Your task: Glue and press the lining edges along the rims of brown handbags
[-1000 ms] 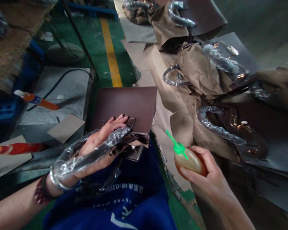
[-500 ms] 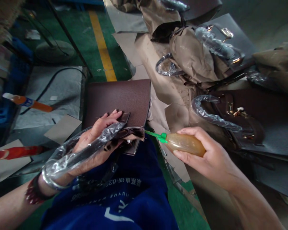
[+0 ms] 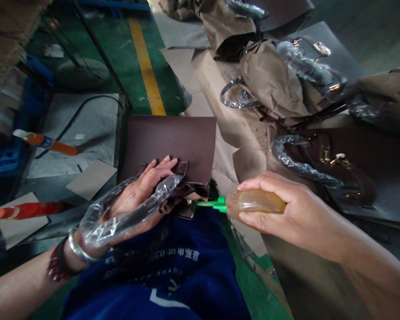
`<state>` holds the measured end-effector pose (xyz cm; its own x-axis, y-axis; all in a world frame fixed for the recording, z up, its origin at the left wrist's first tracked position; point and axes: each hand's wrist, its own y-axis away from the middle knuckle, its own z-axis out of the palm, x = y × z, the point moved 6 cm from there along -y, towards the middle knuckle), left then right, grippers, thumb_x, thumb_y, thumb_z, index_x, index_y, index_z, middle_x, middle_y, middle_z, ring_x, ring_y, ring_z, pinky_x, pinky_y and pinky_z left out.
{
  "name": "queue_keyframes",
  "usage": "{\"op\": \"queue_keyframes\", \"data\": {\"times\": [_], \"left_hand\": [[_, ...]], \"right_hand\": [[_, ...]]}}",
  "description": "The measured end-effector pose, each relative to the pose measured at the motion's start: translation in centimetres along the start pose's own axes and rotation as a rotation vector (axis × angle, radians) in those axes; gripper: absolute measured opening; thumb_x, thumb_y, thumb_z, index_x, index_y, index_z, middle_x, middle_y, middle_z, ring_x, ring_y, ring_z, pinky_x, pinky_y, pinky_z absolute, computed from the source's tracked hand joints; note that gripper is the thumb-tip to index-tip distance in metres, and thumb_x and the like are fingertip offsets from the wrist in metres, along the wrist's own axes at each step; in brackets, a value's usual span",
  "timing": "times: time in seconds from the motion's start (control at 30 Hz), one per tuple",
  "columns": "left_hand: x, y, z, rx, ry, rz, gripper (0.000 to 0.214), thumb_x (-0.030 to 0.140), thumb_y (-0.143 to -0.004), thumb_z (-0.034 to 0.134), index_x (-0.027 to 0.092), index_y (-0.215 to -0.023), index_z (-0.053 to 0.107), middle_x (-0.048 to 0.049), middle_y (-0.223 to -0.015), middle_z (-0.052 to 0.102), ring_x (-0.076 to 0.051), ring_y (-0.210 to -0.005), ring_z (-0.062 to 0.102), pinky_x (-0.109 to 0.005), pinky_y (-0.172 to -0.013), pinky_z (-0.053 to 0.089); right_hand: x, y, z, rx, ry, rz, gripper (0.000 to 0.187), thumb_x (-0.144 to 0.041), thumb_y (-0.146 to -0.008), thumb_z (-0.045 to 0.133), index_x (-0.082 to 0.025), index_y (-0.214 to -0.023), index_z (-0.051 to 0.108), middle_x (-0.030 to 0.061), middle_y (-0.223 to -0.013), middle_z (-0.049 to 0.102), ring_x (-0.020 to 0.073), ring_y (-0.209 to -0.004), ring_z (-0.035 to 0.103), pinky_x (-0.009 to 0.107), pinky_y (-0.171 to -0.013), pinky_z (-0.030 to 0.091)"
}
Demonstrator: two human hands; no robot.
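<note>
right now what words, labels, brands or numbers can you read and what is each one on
"联系电话:03…": upside down on the blue garment; the remaining digits are unclear.
"…UYUE M…": also upside down on it, both ends unclear.
Orange bottle: blue label, too blurred to read.
Red tube: nothing legible.
Squeeze bottle and brown bag: no lettering visible.

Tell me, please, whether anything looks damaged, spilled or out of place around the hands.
The tan paper covering near the right hand looks odd: its edge is ragged and uneven, perhaps torn. No spill shows around the amber, green-tipped squeeze bottle.
</note>
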<state>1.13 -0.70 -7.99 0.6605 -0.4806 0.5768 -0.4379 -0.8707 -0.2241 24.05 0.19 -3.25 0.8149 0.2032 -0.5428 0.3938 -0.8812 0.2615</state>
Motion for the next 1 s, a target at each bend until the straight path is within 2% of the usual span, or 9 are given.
{"op": "queue_keyframes", "data": {"times": [0.13, 0.3, 0.43, 0.6, 0.73, 0.9, 1.0], "left_hand": [[-0.33, 0.08, 0.31, -0.046, -0.015, 0.019, 0.036, 0.025, -0.085, 0.052, 0.016, -0.118, 0.04, -0.0105, -0.14, 0.043, -0.018, -0.132, 0.035, -0.042, -0.114, 0.027], [-0.38, 0.17, 0.55, -0.069, -0.02, 0.048, 0.038, 0.024, -0.085, 0.049, 0.013, -0.12, 0.038, -0.0128, -0.141, 0.04, -0.019, -0.135, 0.029, -0.041, -0.115, 0.023], [-0.28, 0.08, 0.34, -0.062, -0.032, 0.041, 0.039, 0.022, -0.083, 0.051, 0.014, -0.12, 0.04, -0.0128, -0.139, 0.043, -0.019, -0.133, 0.035, -0.04, -0.115, 0.024], [-0.48, 0.29, 0.35, -0.079, 0.011, 0.079, 0.045, 0.019, -0.081, 0.046, 0.018, -0.125, 0.036, -0.0104, -0.143, 0.038, -0.021, -0.135, 0.031, -0.045, -0.114, 0.025], [-0.75, 0.36, 0.49, -0.079, -0.01, 0.08, 0.05, 0.018, -0.079, 0.048, 0.018, -0.127, 0.034, -0.0098, -0.145, 0.035, -0.022, -0.134, 0.031, -0.046, -0.115, 0.023], [-0.48, 0.17, 0.46, -0.092, -0.009, 0.099, 0.048, 0.017, -0.078, 0.046, 0.017, -0.124, 0.036, -0.0112, -0.141, 0.04, -0.023, -0.134, 0.032, -0.049, -0.113, 0.027], [-0.52, 0.2, 0.52, -0.088, -0.026, 0.09, 0.049, 0.015, -0.076, 0.049, 0.016, -0.124, 0.036, -0.0117, -0.143, 0.038, -0.023, -0.134, 0.033, -0.047, -0.114, 0.025]], "right_hand": [[0.03, -0.31, -0.26, 0.093, 0.055, -0.015, 0.029, -0.042, -0.076, 0.065, -0.025, -0.099, 0.064, 0.0008, -0.09, 0.062, 0.0163, -0.076, 0.059, 0.027, -0.066, 0.047], [-0.21, -0.12, 0.53, -0.055, -0.055, -0.002, 0.027, -0.042, -0.077, 0.064, -0.028, -0.1, 0.064, -0.0006, -0.09, 0.062, 0.0148, -0.072, 0.06, 0.024, -0.059, 0.048], [-0.3, -0.07, -0.05, 0.015, -0.002, 0.002, 0.026, -0.04, -0.077, 0.064, -0.028, -0.099, 0.064, -0.0004, -0.09, 0.061, 0.0157, -0.075, 0.059, 0.027, -0.064, 0.048], [-0.43, 0.21, 0.5, -0.078, -0.057, -0.011, 0.023, -0.039, -0.077, 0.065, -0.028, -0.098, 0.064, -0.0008, -0.09, 0.06, 0.0143, -0.074, 0.059, 0.025, -0.062, 0.048], [-0.36, 0.24, -0.09, 0.01, -0.005, 0.013, 0.024, -0.038, -0.077, 0.065, -0.028, -0.099, 0.063, -0.0001, -0.092, 0.06, 0.0158, -0.077, 0.058, 0.028, -0.068, 0.047], [-0.66, 0.25, 0.56, -0.137, -0.071, 0.023, 0.022, -0.035, -0.079, 0.063, -0.026, -0.099, 0.063, 0.0016, -0.096, 0.058, 0.0156, -0.081, 0.057, 0.028, -0.071, 0.046], [-0.33, 0.13, 0.19, -0.058, -0.034, 0.06, 0.023, -0.036, -0.079, 0.062, -0.027, -0.101, 0.062, 0.0013, -0.096, 0.057, 0.0164, -0.081, 0.056, 0.03, -0.072, 0.045]]}}
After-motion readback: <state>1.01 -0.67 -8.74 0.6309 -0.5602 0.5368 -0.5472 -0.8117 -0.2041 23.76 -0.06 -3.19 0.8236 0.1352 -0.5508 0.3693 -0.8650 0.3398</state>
